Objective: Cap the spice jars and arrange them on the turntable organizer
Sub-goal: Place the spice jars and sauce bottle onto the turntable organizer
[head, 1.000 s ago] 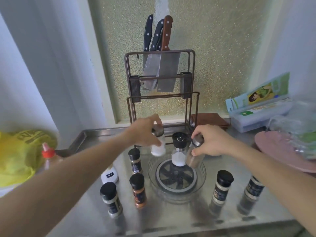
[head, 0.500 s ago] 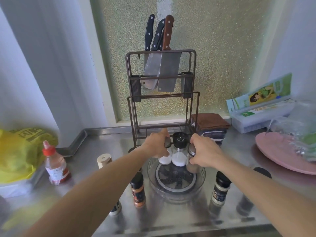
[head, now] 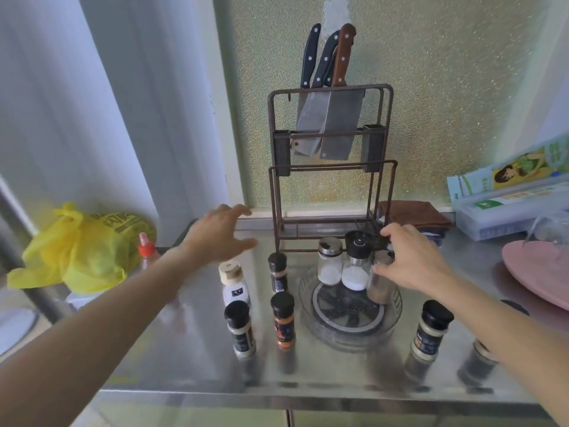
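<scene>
A: What stands nearest the front edge of the worktop [head: 308, 383]?

B: On the left side, a black-capped jar [head: 240, 330] and beside it an orange spice jar [head: 283, 322]. Toward the front right, a pale spice jar [head: 430, 333] with a black cap, and a further dark jar [head: 480, 359] partly hidden under the right forearm.

A: And the turntable organizer [head: 351, 337]?

B: It sits in the middle of the worktop, a clear round tray with a dark hub. Three jars stand along its far rim: a silver-lidded jar [head: 330, 262] with white contents, a black-topped grinder [head: 356, 263] also with white at the bottom, and a brown spice jar [head: 381, 282] at the right.

A: What is the right hand [head: 412, 262] doing?

B: Its fingers curl round the top of that brown spice jar, which stands on the tray. The lid is hidden by the fingers.

A: The left hand [head: 219, 233]?

B: It hangs above the worktop's left part, fingers spread and relaxed, holding nothing. Below it stand a white bottle [head: 234, 285] with a pale cap and a small dark-capped jar [head: 277, 272].

A: Further back?

B: A knife rack [head: 331, 167] with three knives at the back edge, a brown cloth [head: 412, 214] to its right, a pink plate [head: 535, 272] at the right edge, and a red-capped bottle [head: 147, 252] and a yellow bag [head: 83, 246] off to the left.
</scene>
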Demonstrator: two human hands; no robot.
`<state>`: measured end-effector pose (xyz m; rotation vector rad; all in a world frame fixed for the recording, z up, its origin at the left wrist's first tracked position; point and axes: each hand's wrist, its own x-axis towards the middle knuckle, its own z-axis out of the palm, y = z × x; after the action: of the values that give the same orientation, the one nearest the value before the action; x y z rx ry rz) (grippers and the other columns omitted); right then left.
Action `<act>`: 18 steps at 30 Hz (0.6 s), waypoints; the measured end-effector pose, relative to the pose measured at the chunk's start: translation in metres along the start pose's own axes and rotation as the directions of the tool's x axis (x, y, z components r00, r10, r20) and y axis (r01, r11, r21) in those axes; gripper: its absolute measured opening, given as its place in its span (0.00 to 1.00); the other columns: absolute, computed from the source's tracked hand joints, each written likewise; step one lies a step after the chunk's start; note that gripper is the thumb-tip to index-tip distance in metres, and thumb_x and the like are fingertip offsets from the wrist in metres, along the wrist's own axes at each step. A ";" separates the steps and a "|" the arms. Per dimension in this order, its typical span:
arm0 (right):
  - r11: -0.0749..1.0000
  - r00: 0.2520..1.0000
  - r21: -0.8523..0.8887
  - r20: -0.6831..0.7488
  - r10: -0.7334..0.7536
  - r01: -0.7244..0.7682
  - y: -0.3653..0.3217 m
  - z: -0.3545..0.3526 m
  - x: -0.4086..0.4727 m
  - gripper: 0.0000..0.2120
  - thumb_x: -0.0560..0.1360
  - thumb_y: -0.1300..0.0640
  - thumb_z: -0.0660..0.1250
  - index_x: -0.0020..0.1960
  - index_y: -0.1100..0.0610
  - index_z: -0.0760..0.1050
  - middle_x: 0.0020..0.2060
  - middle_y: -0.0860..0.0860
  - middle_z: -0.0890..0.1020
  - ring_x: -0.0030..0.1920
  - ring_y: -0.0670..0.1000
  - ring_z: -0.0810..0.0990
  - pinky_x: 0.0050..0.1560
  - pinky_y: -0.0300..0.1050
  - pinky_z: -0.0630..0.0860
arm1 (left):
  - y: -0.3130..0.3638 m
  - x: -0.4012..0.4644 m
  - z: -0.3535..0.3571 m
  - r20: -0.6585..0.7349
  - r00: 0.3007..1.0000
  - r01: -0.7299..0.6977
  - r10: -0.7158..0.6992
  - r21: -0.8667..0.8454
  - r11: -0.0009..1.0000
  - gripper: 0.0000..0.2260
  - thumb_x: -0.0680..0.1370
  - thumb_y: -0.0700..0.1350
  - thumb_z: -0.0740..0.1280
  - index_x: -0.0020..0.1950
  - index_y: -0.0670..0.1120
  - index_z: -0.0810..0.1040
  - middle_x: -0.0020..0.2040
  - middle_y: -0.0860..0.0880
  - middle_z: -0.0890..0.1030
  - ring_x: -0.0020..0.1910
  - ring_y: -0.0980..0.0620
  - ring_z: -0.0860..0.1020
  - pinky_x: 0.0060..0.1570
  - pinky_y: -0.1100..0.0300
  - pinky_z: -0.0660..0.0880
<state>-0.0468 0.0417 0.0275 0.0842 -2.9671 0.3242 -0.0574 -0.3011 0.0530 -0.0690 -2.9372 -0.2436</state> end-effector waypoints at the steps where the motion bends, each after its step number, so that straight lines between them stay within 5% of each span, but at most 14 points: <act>1: 1.000 0.999 0.016 -0.037 -0.010 0.011 -0.004 -0.002 -0.002 0.36 0.70 0.46 0.78 0.73 0.53 0.68 0.66 0.55 0.75 0.63 0.58 0.80 0.58 0.54 0.79 | -0.021 -0.007 -0.004 -0.025 0.998 0.056 -0.055 0.048 0.997 0.29 0.75 0.60 0.71 0.74 0.55 0.70 0.71 0.43 0.74 0.69 0.39 0.74 0.67 0.43 0.73; 6: 0.991 0.987 0.084 -0.132 -0.091 0.103 -0.033 -0.011 -0.017 0.27 0.73 0.48 0.76 0.69 0.52 0.72 0.63 0.53 0.77 0.61 0.56 0.81 0.57 0.53 0.80 | -0.101 -0.039 -0.003 -0.118 0.941 0.335 -0.318 0.180 0.925 0.33 0.71 0.62 0.73 0.74 0.57 0.70 0.74 0.38 0.68 0.72 0.34 0.66 0.68 0.41 0.71; 10: 0.946 0.962 0.188 -0.121 -0.244 0.263 -0.067 -0.010 -0.030 0.21 0.75 0.51 0.74 0.67 0.52 0.76 0.62 0.50 0.80 0.60 0.51 0.81 0.61 0.48 0.77 | -0.121 -0.056 0.009 -0.194 0.882 0.447 -0.430 0.054 0.893 0.35 0.70 0.55 0.74 0.76 0.58 0.66 0.74 0.37 0.63 0.71 0.33 0.63 0.64 0.39 0.73; 16: 0.842 0.873 0.281 0.027 -0.487 0.461 -0.154 0.006 -0.022 0.20 0.79 0.50 0.70 0.69 0.52 0.75 0.66 0.49 0.80 0.62 0.50 0.81 0.64 0.48 0.75 | -0.133 -0.059 0.030 -0.115 0.882 0.444 -0.457 -0.120 0.888 0.34 0.74 0.46 0.70 0.78 0.54 0.60 0.66 0.32 0.71 0.63 0.31 0.73 0.53 0.45 0.76; 18: 0.814 0.846 0.313 0.056 -0.531 0.490 -0.183 0.018 -0.014 0.20 0.80 0.51 0.69 0.70 0.53 0.75 0.68 0.50 0.79 0.66 0.52 0.79 0.66 0.48 0.72 | -0.137 -0.057 0.037 -0.098 0.900 0.417 -0.424 -0.089 0.905 0.31 0.77 0.44 0.68 0.78 0.52 0.61 0.73 0.32 0.70 0.63 0.32 0.74 0.50 0.47 0.73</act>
<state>-0.0227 -0.1400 0.0467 0.9618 -2.8479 0.6884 -0.0174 -0.4318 -0.0154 0.5593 -2.7934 -0.3916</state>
